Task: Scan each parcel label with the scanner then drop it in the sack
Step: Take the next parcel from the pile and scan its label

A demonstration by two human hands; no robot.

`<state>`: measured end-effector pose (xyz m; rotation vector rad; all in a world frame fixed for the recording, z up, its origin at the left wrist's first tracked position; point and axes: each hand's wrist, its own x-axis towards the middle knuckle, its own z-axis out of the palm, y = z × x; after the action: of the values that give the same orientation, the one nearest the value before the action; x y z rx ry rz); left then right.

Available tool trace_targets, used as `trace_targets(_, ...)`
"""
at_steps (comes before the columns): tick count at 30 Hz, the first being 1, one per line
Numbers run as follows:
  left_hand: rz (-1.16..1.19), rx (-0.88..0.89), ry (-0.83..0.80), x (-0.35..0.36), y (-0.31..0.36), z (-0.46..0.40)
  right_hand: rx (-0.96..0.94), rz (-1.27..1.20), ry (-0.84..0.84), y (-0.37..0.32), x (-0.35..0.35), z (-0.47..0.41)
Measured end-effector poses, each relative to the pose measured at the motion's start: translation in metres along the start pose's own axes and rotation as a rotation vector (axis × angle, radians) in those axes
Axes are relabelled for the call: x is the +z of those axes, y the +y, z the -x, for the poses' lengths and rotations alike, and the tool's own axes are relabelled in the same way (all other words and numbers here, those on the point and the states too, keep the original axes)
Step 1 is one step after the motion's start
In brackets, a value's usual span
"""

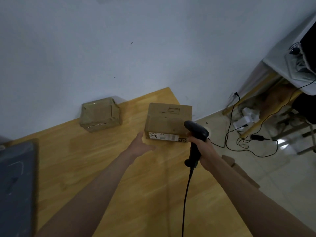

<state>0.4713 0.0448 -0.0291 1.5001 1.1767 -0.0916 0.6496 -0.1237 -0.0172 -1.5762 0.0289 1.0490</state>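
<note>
The right hand (204, 152) held the scanner (196, 134) tight. The left hand (140, 145) was open, just beside the near box (168, 122) on the surface (102, 159). Best aim straight at its label (163, 136), holding steady.

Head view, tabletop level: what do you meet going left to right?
Dark sack → taped parcel → left hand → labelled parcel → scanner, gripped by right hand → floor cables.

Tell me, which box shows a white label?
The right box, nearest the scanner; its front has a white label. The taped left box shows none.
</note>
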Motion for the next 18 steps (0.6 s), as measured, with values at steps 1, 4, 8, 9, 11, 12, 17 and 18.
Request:
trace_targets(1, 0.056, -0.001, -0.026, 0.002, 0.001, -0.002, -0.005, -0.005, -0.004, 0.001, 0.000, -0.002)
trace_targets(4, 0.147, 0.036, -0.050, 0.006, 0.002, -0.007, -0.021, 0.008, -0.022, 0.004, 0.004, -0.003)
trace_targets(8, 0.187, 0.074, 0.036, -0.003, -0.001, 0.003, -0.056, 0.046, -0.004, 0.004, 0.006, 0.008)
trace_targets(9, 0.189, 0.092, 0.065, -0.008, -0.003, 0.008, -0.068, 0.049, -0.008, 0.004, 0.007, 0.014)
trace_targets(11, 0.181, 0.136, 0.113, -0.018, -0.011, 0.022, -0.088, 0.042, -0.025, 0.004, 0.010, 0.029)
trace_targets(12, 0.178, 0.159, 0.128, -0.022, -0.015, 0.032, -0.097, 0.036, -0.040, 0.005, 0.012, 0.039)
trace_targets(17, 0.114, 0.263, 0.186, -0.045, -0.045, 0.107, -0.141, 0.071, -0.096, 0.023, 0.027, 0.104)
trace_targets(18, 0.079, 0.278, 0.205, -0.049, -0.054, 0.125, -0.141, 0.080, -0.103, 0.030, 0.030, 0.118)
